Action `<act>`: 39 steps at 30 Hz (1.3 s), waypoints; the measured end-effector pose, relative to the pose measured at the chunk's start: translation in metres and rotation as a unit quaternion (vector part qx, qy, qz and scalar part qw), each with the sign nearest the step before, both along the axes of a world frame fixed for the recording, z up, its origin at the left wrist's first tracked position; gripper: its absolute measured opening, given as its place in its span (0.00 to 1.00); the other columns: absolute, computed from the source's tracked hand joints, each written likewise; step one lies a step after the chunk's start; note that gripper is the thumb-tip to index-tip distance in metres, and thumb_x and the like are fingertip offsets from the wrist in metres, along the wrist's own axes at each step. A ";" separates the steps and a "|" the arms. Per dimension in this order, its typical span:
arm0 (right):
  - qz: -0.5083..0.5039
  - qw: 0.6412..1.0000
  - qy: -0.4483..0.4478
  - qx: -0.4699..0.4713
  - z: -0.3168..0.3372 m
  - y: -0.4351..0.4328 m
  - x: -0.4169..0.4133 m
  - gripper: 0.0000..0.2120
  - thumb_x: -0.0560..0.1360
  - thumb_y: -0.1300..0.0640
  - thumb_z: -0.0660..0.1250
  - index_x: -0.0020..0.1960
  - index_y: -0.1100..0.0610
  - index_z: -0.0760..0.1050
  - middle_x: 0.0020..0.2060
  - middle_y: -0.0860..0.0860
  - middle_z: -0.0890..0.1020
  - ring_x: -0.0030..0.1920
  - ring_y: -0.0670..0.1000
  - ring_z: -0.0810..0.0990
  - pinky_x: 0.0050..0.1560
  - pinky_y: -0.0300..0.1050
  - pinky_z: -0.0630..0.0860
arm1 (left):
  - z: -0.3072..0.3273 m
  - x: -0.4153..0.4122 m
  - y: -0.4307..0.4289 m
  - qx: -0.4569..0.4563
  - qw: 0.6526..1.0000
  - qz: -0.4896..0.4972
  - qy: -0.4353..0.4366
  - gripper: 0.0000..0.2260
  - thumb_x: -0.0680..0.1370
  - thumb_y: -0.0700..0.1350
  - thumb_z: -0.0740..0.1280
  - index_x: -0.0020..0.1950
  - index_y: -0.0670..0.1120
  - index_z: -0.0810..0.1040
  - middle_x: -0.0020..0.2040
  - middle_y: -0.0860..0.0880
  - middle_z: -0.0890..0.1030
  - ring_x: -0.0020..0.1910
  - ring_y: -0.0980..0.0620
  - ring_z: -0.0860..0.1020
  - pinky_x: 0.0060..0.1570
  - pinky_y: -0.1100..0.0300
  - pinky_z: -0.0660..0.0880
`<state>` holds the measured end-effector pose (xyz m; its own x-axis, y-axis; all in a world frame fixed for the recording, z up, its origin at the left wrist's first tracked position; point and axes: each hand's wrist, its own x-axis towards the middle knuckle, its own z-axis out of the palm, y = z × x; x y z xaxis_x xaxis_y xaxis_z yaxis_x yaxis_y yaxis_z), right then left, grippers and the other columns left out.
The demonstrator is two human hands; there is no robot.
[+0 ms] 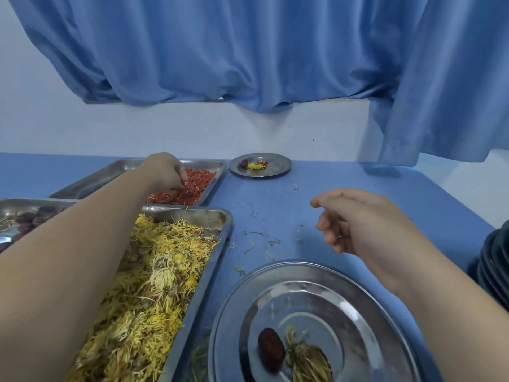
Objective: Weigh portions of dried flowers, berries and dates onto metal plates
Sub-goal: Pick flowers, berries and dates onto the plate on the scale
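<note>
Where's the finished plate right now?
In the head view, the small finished plate sits at the far edge of the blue table, centre-right, just right of the red berry tray.

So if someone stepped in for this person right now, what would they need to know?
Left hand: down in the red berries tray, fingers closed on a pinch; grip itself is hidden.
Right hand: empty, loosely curled above the table.
Near plate: one date and a dried flower, no berries yet.
Far plate: holds all three.
Flower tray by the left arm.
Left: add berries to the near plate.
</note>
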<state>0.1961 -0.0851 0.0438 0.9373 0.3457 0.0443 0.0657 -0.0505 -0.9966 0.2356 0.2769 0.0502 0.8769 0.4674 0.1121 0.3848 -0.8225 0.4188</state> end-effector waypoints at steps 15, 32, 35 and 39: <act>-0.013 0.997 0.003 0.070 0.027 -0.032 -0.047 0.07 0.77 0.60 0.62 0.43 0.59 0.77 0.26 0.51 0.75 0.25 0.49 0.69 0.26 0.40 0.64 | 0.039 -0.121 -0.130 -0.168 0.959 -0.220 -0.055 0.06 0.75 0.35 0.71 0.46 0.45 0.83 0.38 0.48 0.84 0.33 0.59 0.82 0.33 0.69 0.77; -0.168 0.963 -0.187 -0.092 -0.051 -0.078 -0.111 0.09 0.75 0.58 0.65 0.37 0.52 0.78 0.25 0.51 0.76 0.27 0.47 0.71 0.33 0.43 0.70 | -0.006 -0.165 -0.209 -0.111 0.949 -0.288 -0.067 0.09 0.75 0.42 0.72 0.47 0.57 0.81 0.44 0.59 0.84 0.45 0.63 0.81 0.51 0.64 0.77; -0.164 0.951 -0.236 -0.117 -0.054 -0.078 -0.111 0.08 0.75 0.57 0.65 0.37 0.51 0.77 0.29 0.54 0.77 0.32 0.53 0.75 0.37 0.45 0.72 | -0.014 -0.166 -0.208 -0.078 0.957 -0.264 -0.089 0.07 0.73 0.44 0.74 0.45 0.57 0.81 0.41 0.59 0.83 0.40 0.63 0.79 0.44 0.64 0.74; -0.150 0.944 -0.262 -0.131 -0.058 -0.081 -0.109 0.08 0.74 0.57 0.65 0.36 0.50 0.77 0.28 0.52 0.77 0.30 0.49 0.74 0.35 0.39 0.70 | -0.016 -0.166 -0.208 -0.097 0.960 -0.239 -0.105 0.04 0.72 0.49 0.75 0.45 0.54 0.82 0.42 0.57 0.83 0.41 0.59 0.81 0.44 0.62 0.75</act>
<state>0.0870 -0.1657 -0.0138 0.8679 0.1316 0.4789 0.4899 -0.3852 -0.7820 0.0695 0.0691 0.0342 0.9640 0.0463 0.2618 -0.1277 -0.7830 0.6088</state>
